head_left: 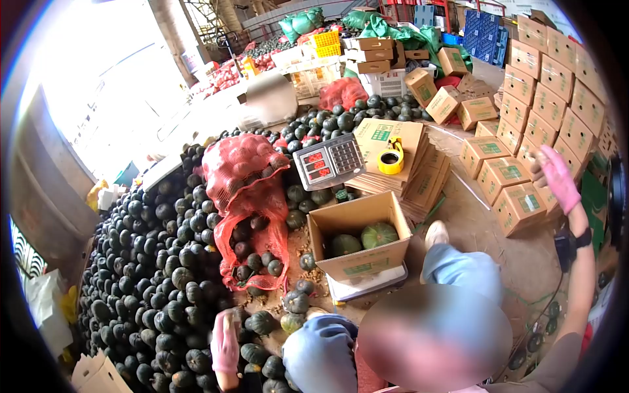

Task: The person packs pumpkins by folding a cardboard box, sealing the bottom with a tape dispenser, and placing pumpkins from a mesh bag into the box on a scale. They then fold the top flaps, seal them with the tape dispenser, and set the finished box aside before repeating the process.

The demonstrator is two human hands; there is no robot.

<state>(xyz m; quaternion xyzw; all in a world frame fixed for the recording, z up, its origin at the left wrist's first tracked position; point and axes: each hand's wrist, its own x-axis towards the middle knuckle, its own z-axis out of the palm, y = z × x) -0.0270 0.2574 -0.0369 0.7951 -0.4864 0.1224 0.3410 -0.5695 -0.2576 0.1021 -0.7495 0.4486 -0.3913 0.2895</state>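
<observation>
Denim-clad knees (321, 357) lie nearest. Pink-gloved left hand (226, 344) hovers by heaped kabocha squashes (164, 301) (grip unclear) — right hand (558, 175), loosely open, apparently empty, is raised near stacked cartons (517, 171). Two squashes (379, 234) fill an open carton (360, 259) above the scale platform's (370, 285) near edge.

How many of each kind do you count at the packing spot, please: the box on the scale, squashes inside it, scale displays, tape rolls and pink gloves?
Open box: 1
Visible squashes inside: 2
Scale display: 1
Yellow tape roll: 1
Pink gloves, on left hand and right hand: 2
Total: 7
</observation>
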